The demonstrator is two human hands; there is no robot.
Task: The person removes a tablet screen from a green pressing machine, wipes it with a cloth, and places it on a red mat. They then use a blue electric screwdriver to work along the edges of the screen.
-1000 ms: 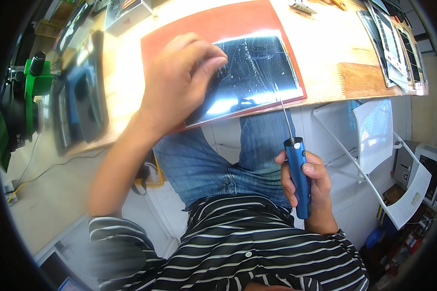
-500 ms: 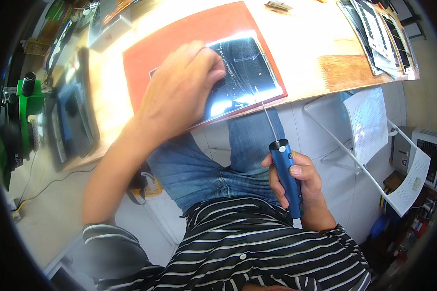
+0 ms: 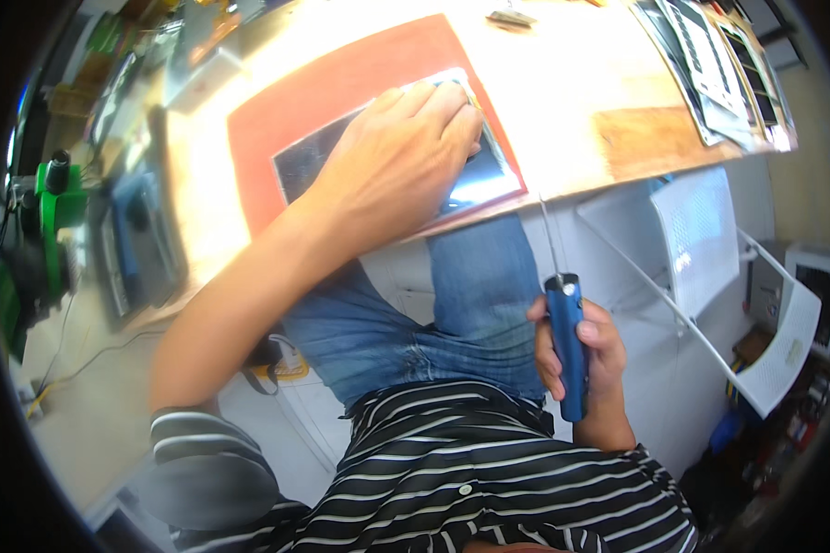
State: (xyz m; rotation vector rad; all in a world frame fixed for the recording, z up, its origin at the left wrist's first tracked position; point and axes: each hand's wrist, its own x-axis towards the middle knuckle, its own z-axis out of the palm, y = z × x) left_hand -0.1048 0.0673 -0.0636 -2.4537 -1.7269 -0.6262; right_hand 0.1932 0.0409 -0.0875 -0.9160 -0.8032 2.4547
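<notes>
A dark, glossy screen panel (image 3: 309, 158) lies on a red mat (image 3: 252, 138) at the table's near edge. Over the panel's right half rests my left hand (image 3: 401, 161), its fingers curled and closed. Its fingertips are hidden, so anything pinched in them cannot be made out. My right hand (image 3: 601, 348) is wrapped round the handle of a blue handheld power tool (image 3: 570, 359) with a thin metal shaft. This tool is held upright in front of the table edge, to the right of the panel and apart from it.
Stacked flat panels (image 3: 701, 69) sit at the table's far right. Dark trays or devices (image 3: 143, 217) stand at the left, beside a green stand (image 3: 60, 203). A white perforated folding chair (image 3: 696, 240) is on the right. A small object (image 3: 512, 18) lies at the back.
My left hand has slid right across the panel, uncovering its left part. The blue power tool in my right hand has shifted right, so its tip is off the panel.
</notes>
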